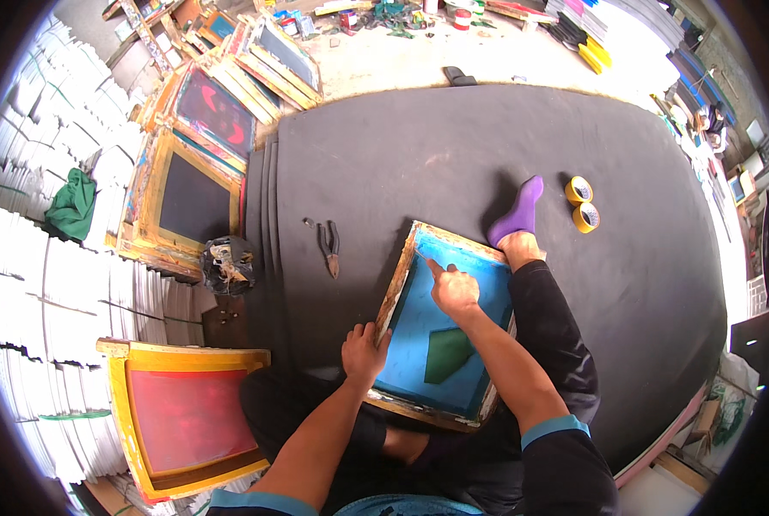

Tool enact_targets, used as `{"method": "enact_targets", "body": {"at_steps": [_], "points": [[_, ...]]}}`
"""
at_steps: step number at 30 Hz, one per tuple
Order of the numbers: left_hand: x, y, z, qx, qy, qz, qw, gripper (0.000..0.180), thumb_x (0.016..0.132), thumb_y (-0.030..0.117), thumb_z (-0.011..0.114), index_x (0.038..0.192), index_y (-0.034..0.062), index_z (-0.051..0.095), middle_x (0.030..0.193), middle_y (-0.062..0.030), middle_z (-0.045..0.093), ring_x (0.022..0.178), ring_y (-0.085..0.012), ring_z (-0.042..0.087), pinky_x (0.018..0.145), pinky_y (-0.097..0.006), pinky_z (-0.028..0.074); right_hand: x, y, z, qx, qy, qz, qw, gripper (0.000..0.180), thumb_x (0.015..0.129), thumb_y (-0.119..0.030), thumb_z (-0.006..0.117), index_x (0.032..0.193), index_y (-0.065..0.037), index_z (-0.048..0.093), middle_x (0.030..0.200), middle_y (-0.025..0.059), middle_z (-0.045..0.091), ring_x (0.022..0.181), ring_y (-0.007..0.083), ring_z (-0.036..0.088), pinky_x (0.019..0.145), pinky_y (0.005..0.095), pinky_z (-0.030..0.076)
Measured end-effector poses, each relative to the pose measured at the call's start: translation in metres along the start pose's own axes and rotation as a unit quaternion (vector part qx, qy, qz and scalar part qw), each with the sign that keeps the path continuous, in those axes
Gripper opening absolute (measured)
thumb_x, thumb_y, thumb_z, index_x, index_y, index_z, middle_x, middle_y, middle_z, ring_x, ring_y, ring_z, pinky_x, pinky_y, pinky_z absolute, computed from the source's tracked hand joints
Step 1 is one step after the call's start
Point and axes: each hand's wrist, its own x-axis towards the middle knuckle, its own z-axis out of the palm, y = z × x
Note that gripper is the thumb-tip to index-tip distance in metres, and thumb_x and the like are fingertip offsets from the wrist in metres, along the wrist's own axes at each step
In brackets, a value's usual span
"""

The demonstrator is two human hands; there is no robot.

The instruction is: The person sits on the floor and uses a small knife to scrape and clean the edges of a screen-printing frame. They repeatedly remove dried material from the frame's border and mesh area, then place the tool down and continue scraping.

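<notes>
A wooden screen-printing frame (393,297) with blue mesh rests tilted across my lap and the dark mat. On its mesh, near the lower right, is a dark green patch (447,354). My left hand (364,353) grips the frame's left side bar, fingers over its edge. Above the mesh, close to the top left inner corner, is my right hand (455,290). Its index finger stretches toward that corner while the other fingers curl in. Something thin seems to stick out by its fingertip, too small to name. Pliers (328,249) lie on the mat left of the frame.
Two yellow tape rolls (582,205) lie on the dark mat (384,155) beyond my purple-socked foot (517,211). More screen frames (148,202) lean at the left, one with red mesh (195,417) close by. White stacks (49,284) line the left side.
</notes>
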Motion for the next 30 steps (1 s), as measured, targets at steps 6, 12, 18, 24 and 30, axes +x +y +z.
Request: {"method": "enact_targets", "body": {"at_steps": [6,12,18,24,30], "points": [[0.005,0.001,-0.001,0.015,-0.027,-0.013,0.999,0.036,0.093,0.039,0.071,0.100,0.0040,0.064,0.096,-0.0186,0.063,0.093,-0.0406,0.065,0.079,-0.052,0.053,0.011,0.027,0.029,0.133,0.087,-0.050,0.986,0.037,0.097,-0.024,0.062,0.133,-0.028,0.069,0.092,0.0213,0.074,0.087,0.0381,0.074,0.079,0.0506,0.058],[0.003,0.006,-0.002,0.018,-0.026,-0.028,0.999,0.037,0.092,0.039,0.072,0.099,0.0038,0.064,0.096,-0.0187,0.063,0.093,-0.0404,0.065,0.079,-0.052,0.053,0.002,0.013,0.014,0.003,0.074,-0.041,0.996,0.038,0.099,-0.025,0.059,0.135,-0.032,0.066,0.097,0.0194,0.073,0.083,0.0403,0.074,0.076,0.0529,0.060],[0.004,0.005,0.000,0.012,-0.021,-0.020,0.999,0.037,0.092,0.039,0.073,0.099,0.0038,0.065,0.096,-0.0182,0.064,0.093,-0.0403,0.066,0.079,-0.052,0.053,-0.003,0.007,0.010,-0.018,0.053,-0.015,0.998,0.041,0.100,-0.025,0.056,0.140,-0.032,0.062,0.101,0.0198,0.073,0.085,0.0416,0.074,0.077,0.0534,0.060],[0.003,0.005,-0.002,0.002,-0.017,-0.024,1.000,0.036,0.092,0.038,0.073,0.098,0.0040,0.064,0.095,-0.0182,0.064,0.092,-0.0406,0.066,0.078,-0.053,0.053,-0.001,0.006,0.007,-0.036,0.033,-0.019,0.999,0.044,0.099,-0.023,0.056,0.142,-0.031,0.059,0.102,0.0204,0.073,0.090,0.0412,0.074,0.080,0.0536,0.060],[0.002,0.003,0.004,0.014,-0.014,-0.001,1.000,0.037,0.093,0.041,0.071,0.098,0.0055,0.063,0.096,-0.0167,0.064,0.093,-0.0391,0.065,0.078,-0.052,0.053,0.006,0.017,0.014,-0.037,0.018,-0.034,0.999,0.043,0.101,-0.025,0.053,0.143,-0.031,0.058,0.101,0.0218,0.073,0.093,0.0398,0.074,0.081,0.0532,0.060]]}}
